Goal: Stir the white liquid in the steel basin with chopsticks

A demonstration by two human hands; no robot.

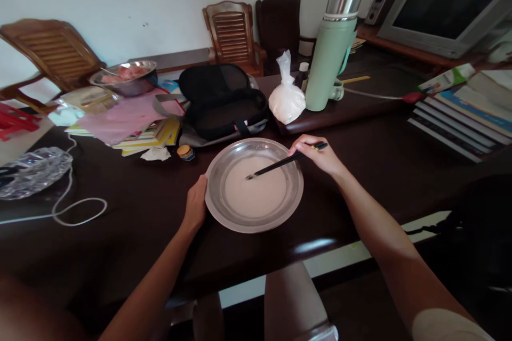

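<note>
A wide, shallow metal basin (256,226) sits on the dark table close to the front edge. It holds a pale, milky liquid (256,197). My left hand (196,202) grips the basin's left rim, with some of its fingers hidden by the rim. Black chopsticks (276,165) are in the closed fingers of my right hand (318,155), over the basin's right side. Their tips dip into the liquid near its middle and slant down to the left.
Behind the basin stand an open black case (224,112), a tied plastic bag of white powder (287,101) and a tall green thermos (330,58). A small jar (185,152) lies left of it. Stacked books (452,128) flank the right; a white cable (80,201) loops at left.
</note>
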